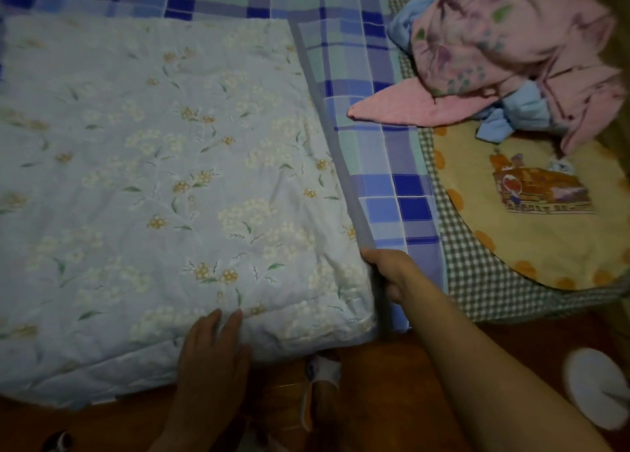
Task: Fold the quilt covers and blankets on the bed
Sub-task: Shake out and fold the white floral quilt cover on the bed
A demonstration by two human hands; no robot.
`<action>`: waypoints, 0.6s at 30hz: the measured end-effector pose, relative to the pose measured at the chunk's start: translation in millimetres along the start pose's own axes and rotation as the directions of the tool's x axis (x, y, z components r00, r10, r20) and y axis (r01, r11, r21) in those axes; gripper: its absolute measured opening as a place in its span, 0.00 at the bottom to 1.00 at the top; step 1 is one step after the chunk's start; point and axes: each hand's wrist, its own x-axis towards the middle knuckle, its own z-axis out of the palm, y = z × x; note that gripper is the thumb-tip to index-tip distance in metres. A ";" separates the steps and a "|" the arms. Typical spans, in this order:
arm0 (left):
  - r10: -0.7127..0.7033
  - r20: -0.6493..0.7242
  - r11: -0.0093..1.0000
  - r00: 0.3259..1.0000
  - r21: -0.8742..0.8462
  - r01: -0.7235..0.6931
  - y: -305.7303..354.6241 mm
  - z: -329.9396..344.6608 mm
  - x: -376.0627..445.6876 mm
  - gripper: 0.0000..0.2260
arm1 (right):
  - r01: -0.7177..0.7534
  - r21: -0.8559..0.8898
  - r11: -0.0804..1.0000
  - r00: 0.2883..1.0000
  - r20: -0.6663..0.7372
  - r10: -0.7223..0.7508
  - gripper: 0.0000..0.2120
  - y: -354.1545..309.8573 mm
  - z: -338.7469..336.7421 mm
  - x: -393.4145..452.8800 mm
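Observation:
A folded pale-blue quilt with yellow flowers (163,165) lies flat on the blue plaid bed sheet (371,117). My left hand (211,352) rests with straight fingers on the quilt's near edge. My right hand (392,271) is at the quilt's near right corner, thumb on top and fingers tucked down along the side, gripping the edge. A crumpled pink floral cover with blue lining (504,52) lies unfolded at the upper right.
A yellow blanket with orange dots and a cartoon patch (531,223) lies on a green checked cloth (477,281) to the right. The wooden bed frame (375,383) runs along the near edge. A white slipper (593,387) is at the lower right.

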 end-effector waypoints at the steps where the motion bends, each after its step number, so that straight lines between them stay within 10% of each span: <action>1: 0.028 -0.009 1.000 1.000 -0.009 -0.028 7.8 -1.4 6.5 0.25 | 0.053 -0.056 0.997 0.997 -0.057 -0.057 0.12 4.8 0.0 1.7; 7: 0.489 -0.120 0.868 0.864 -0.036 -0.496 120.8 -35.3 133.3 0.17 | 0.560 -0.411 0.719 0.807 0.078 -0.585 0.07 24.4 -2.5 20.7; 10: 0.720 0.110 0.658 0.685 0.206 -0.725 175.0 -43.0 210.8 0.20 | 0.620 -0.326 0.714 0.781 0.166 -0.602 0.08 30.3 -12.3 36.5; 15: 0.683 0.571 0.195 0.455 0.457 -0.868 199.9 -62.0 294.7 0.17 | 0.643 -0.192 0.741 0.766 0.162 -0.622 0.09 36.0 -16.8 57.5; 18: 0.645 0.642 0.107 0.415 0.462 -0.880 194.6 -80.0 318.0 0.17 | 0.641 -0.181 0.746 0.767 0.112 -0.632 0.05 38.7 -13.5 68.8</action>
